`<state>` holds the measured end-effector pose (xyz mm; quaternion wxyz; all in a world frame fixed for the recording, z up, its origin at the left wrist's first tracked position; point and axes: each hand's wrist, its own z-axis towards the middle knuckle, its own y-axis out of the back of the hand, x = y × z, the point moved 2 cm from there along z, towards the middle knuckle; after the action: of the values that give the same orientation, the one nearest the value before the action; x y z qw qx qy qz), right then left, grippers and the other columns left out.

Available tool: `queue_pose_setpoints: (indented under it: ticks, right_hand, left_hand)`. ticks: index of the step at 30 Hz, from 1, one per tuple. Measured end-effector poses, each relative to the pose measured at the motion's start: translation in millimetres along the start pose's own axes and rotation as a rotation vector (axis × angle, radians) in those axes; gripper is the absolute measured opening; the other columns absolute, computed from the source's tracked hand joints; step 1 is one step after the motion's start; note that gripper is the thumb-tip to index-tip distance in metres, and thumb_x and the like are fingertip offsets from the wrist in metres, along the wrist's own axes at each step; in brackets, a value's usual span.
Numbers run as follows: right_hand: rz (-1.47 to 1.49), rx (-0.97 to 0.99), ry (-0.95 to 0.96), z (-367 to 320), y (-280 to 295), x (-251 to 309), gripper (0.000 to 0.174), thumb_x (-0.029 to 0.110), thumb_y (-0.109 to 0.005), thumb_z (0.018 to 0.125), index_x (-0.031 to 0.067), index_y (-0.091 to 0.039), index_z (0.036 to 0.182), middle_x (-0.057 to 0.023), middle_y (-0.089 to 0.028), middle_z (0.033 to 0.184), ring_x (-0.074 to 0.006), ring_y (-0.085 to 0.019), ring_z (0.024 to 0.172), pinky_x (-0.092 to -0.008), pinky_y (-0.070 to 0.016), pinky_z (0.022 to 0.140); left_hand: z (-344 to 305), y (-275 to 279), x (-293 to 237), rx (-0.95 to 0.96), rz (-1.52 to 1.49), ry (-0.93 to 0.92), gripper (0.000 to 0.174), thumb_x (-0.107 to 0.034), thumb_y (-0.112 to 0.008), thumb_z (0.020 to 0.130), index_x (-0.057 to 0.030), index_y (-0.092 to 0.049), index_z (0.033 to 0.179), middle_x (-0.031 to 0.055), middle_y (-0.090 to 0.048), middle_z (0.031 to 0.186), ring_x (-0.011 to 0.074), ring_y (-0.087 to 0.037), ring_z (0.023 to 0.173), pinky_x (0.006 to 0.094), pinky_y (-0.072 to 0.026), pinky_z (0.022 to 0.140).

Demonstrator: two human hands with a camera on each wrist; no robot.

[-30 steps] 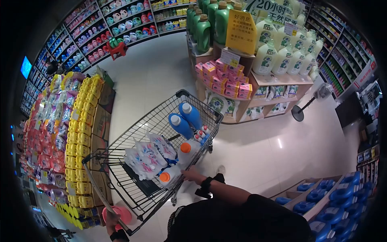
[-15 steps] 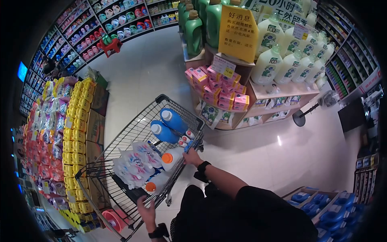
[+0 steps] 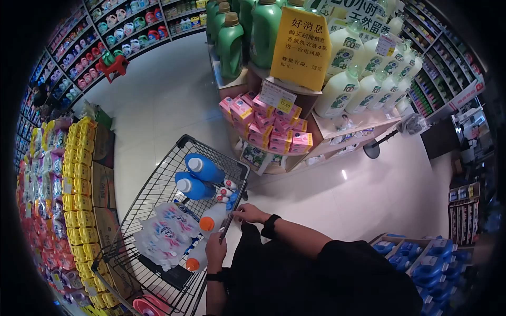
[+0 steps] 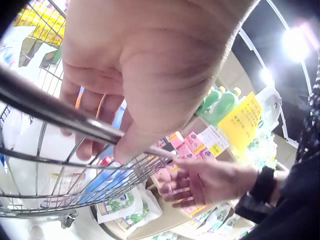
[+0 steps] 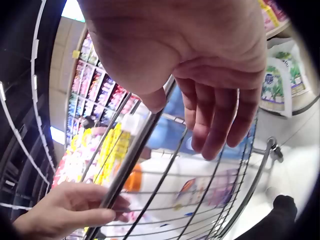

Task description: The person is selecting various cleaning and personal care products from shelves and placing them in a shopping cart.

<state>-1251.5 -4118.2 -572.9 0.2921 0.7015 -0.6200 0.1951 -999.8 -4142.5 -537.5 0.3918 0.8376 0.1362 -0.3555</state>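
Note:
A wire shopping cart (image 3: 185,138) stands before me. My left hand (image 3: 216,252) grips its near side rail (image 4: 107,131), fingers on the far side and thumb on the near one. Farther along the same rail is my right hand (image 3: 253,214); its thumb touches the rail and its fingers (image 5: 220,125) hang loosely outside the cart, holding nothing. Inside lie white bags with pink and blue print (image 3: 166,231). Two white bottles with orange caps (image 3: 207,223) stand against the near side. Two blue bottles with white caps (image 3: 207,167) and small red-capped bottles (image 3: 226,192) occupy the front end.
Ahead on the right, a display stand carries pink boxes (image 3: 263,126), white jugs (image 3: 337,97), green jugs (image 3: 230,47) and a yellow sign (image 3: 300,50). Yellow bottles (image 3: 79,210) are stacked at left. Blue bottles (image 3: 435,271) fill a crate at right. A pink basin (image 3: 150,304) sits near the cart's handle end.
My left hand has left the cart's handle and moved forward to the side rail. My right hand stays beside that rail, its fingers now looser. In view, the cart has shifted left.

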Motion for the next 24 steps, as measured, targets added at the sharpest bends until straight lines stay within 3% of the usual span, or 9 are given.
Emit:
queue_pose_setpoints:
  ticks: [4,7,9,12,15,16,20,23,24]
  right_hand:
    - [-0.002,-0.474,0.045,12,102,-61,0.031,0.028,-0.065,0.088,-0.0025,-0.067,0.092,-0.0091,-0.068,0.076,-0.0149,-0.065,0.063,-0.0288,-0.0521,0.061]
    - [-0.044,-0.850,0.101,-13,168,-49,0.023,0.020,-0.071,0.083,-0.0019,-0.066,0.089,-0.0067,-0.067,0.074,-0.0127,-0.063,0.064,-0.0269,-0.0507,0.059]
    - [0.104,-0.874,0.072,-21,201,-42,0.023,0.019,-0.071,0.083,-0.0019,-0.066,0.091,-0.0045,-0.065,0.073,-0.0108,-0.062,0.063,-0.0250,-0.0499,0.059]
    - [0.132,-0.898,0.020,-28,232,-44,0.023,0.017,-0.072,0.081,-0.0022,-0.065,0.092,-0.0058,-0.066,0.073,-0.0141,-0.063,0.064,-0.0277,-0.0513,0.061]
    - [-0.213,-0.984,0.006,-36,251,-34,0.025,0.014,-0.072,0.078,-0.0024,-0.064,0.095,-0.0105,-0.067,0.080,-0.0228,-0.066,0.074,-0.0343,-0.0534,0.070]
    - [-0.335,-1.021,0.029,-33,258,-35,0.031,0.012,-0.073,0.075,-0.0017,-0.062,0.100,-0.0141,-0.066,0.091,-0.0272,-0.065,0.085,-0.0370,-0.0523,0.078]
    - [-0.564,-0.996,0.116,-14,296,-25,0.054,0.010,-0.074,0.070,0.0005,-0.052,0.119,-0.0207,-0.055,0.121,-0.0356,-0.054,0.112,-0.0409,-0.0454,0.097]
    - [-0.791,-0.947,0.170,15,326,-27,0.063,0.008,-0.075,0.068,0.0001,-0.046,0.123,-0.0206,-0.050,0.126,-0.0374,-0.048,0.120,-0.0422,-0.0414,0.101]
    - [-0.877,-0.971,0.275,24,330,-22,0.054,0.005,-0.070,0.068,0.0002,-0.050,0.117,-0.0179,-0.052,0.118,-0.0357,-0.048,0.117,-0.0443,-0.0406,0.098]
  left_hand:
    - [25,17,2,0.163,0.030,-0.020,0.026,-0.019,-0.074,0.074,-0.0067,-0.070,0.096,0.0121,-0.067,0.088,0.0312,-0.064,0.086,0.0392,-0.0505,0.076]
    - [43,28,-4,0.321,0.047,0.005,0.022,-0.022,-0.074,0.073,-0.0059,-0.072,0.088,0.0109,-0.069,0.080,0.0309,-0.066,0.078,0.0389,-0.0514,0.071]
    - [61,29,-11,0.400,0.024,0.027,0.020,-0.023,-0.074,0.074,-0.0055,-0.072,0.084,0.0101,-0.069,0.075,0.0308,-0.066,0.074,0.0388,-0.0518,0.069]
    - [85,29,-32,0.277,0.150,0.015,0.021,-0.025,-0.071,0.077,-0.0052,-0.072,0.082,0.0100,-0.070,0.075,0.0290,-0.068,0.073,0.0378,-0.0520,0.067]
    - [104,19,-50,0.105,-0.019,-0.053,0.021,-0.023,-0.071,0.078,-0.0049,-0.070,0.088,0.0110,-0.069,0.081,0.0297,-0.067,0.076,0.0381,-0.0519,0.070]
    - [109,16,-59,0.127,-0.041,-0.057,0.028,-0.020,-0.072,0.078,-0.0040,-0.065,0.100,0.0137,-0.066,0.093,0.0320,-0.064,0.088,0.0389,-0.0504,0.078]
    - [118,-10,-87,0.071,-0.026,-0.097,0.044,-0.019,-0.073,0.077,-0.0019,-0.056,0.113,0.0173,-0.058,0.106,0.0354,-0.055,0.104,0.0406,-0.0453,0.090]
    - [111,-25,-108,-0.006,0.001,-0.050,0.044,-0.018,-0.073,0.077,-0.0015,-0.055,0.114,0.0171,-0.057,0.108,0.0356,-0.055,0.104,0.0411,-0.0456,0.090]
    - [110,-30,-111,-0.015,0.005,-0.042,0.045,-0.017,-0.073,0.077,-0.0015,-0.054,0.115,0.0172,-0.056,0.110,0.0358,-0.054,0.105,0.0414,-0.0450,0.090]
